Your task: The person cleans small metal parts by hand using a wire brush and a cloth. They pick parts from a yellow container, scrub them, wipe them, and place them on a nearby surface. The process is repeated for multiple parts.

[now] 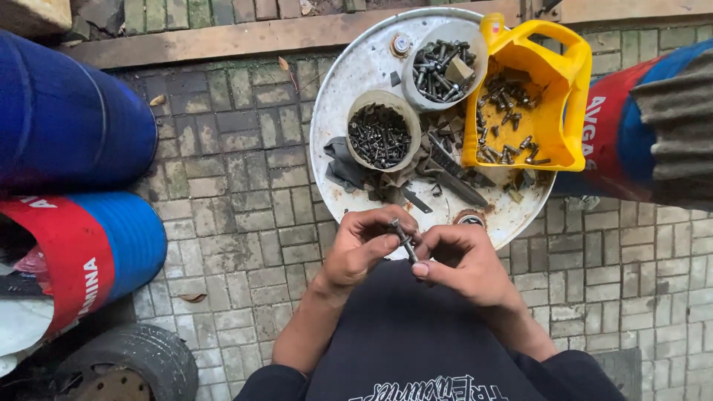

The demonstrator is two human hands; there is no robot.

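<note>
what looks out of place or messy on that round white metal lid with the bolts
Dark rags and loose metal scraps lie strewn across the round white metal lid, outside the two round tubs. The yellow cut-open plastic jug hangs over the lid's edge.

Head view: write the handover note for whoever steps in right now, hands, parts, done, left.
Left hand: fingers closed on the upper end of a dark bolt.
Right hand: pinching the bolt's lower end; both hands meet over the lap, just in front of the white drum lid.
On the lid: a small round tub of dark fasteners, a white tub of bolts, a cut yellow jug with more bolts, loose scraps and a flat metal tool.
Done: containers hold sorted hardware.
Left: the held bolt is not in any container; loose bits remain on the lid.
</note>
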